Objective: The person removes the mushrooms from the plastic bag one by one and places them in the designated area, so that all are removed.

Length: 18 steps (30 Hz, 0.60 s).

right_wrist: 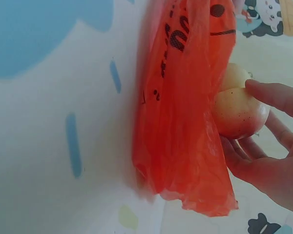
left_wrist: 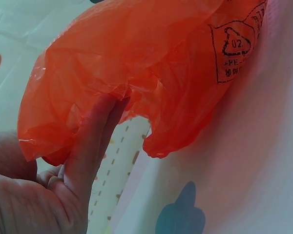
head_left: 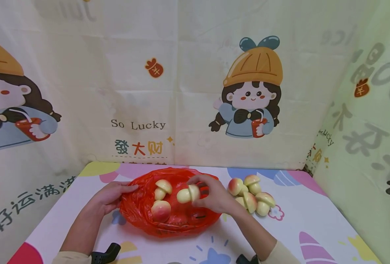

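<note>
At lower centre of head view, right hand [head_left: 214, 192] grasps a toy mushroom [head_left: 189, 194] at the mouth of a red plastic bag [head_left: 142, 226], left hand [head_left: 111, 195] pinching the bag's rim. Only right-wrist view shows the cap's pink blush [right_wrist: 244, 124]; only left-wrist view, the recycling mark [left_wrist: 236, 43].

Red bag [left_wrist: 136, 48] — cropped in wrist views, sleeves [head_left: 71, 258] — cut off below

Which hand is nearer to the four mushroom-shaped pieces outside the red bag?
The right hand: it holds another piece at the bag's opening, just left of the four pieces. The left hand is farther, at the bag's left rim.
</note>
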Each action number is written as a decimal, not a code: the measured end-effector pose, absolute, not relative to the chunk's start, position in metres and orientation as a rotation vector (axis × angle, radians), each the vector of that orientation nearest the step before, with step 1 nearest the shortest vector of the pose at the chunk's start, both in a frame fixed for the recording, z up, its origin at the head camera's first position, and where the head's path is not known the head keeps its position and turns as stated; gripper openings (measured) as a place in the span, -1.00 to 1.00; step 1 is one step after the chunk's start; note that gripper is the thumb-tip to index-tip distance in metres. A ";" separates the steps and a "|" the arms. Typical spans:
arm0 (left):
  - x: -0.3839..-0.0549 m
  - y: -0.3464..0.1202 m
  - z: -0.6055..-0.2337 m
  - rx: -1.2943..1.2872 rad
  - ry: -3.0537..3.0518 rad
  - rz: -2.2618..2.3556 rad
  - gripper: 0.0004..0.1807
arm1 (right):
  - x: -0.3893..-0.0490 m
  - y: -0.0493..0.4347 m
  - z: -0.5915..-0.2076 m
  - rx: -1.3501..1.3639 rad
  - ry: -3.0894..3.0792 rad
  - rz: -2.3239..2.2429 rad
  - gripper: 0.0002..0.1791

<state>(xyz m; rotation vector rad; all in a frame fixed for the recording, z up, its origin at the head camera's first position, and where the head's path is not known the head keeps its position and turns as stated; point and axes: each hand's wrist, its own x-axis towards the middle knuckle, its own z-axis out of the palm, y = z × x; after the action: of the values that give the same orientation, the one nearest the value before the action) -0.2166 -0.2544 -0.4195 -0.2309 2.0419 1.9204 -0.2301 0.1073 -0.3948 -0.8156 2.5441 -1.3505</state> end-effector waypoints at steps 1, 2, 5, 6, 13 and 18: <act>-0.217 -0.255 -0.419 -0.230 2.040 1.921 -0.36 | -0.229 0.109 -0.394 -0.815 2.543 -1.354 -0.44; -0.217 -0.255 -0.419 -0.231 2.040 1.921 -0.36 | -0.229 0.110 -0.393 -0.815 2.544 -1.357 -0.44; -0.217 -0.255 -0.419 -0.235 2.039 1.920 -0.36 | -0.228 0.114 -0.392 -0.829 2.535 -1.382 -0.43; -0.217 -0.255 -0.419 -0.236 2.040 1.921 -0.35 | -0.227 0.115 -0.391 -0.830 2.538 -1.387 -0.43; -0.218 -0.255 -0.421 -0.232 2.034 1.926 -0.34 | -0.224 0.125 -0.387 -0.770 2.562 -1.378 -0.42; -0.218 -0.255 -0.421 -0.229 2.038 1.921 -0.34 | -0.222 0.135 -0.384 -0.748 2.567 -1.402 -0.43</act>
<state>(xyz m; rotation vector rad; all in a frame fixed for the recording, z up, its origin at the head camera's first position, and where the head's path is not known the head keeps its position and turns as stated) -0.2178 -0.2546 -0.4208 -0.2288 2.0384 1.9206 -0.2221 0.1350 -0.3845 -0.7482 2.5673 -1.4019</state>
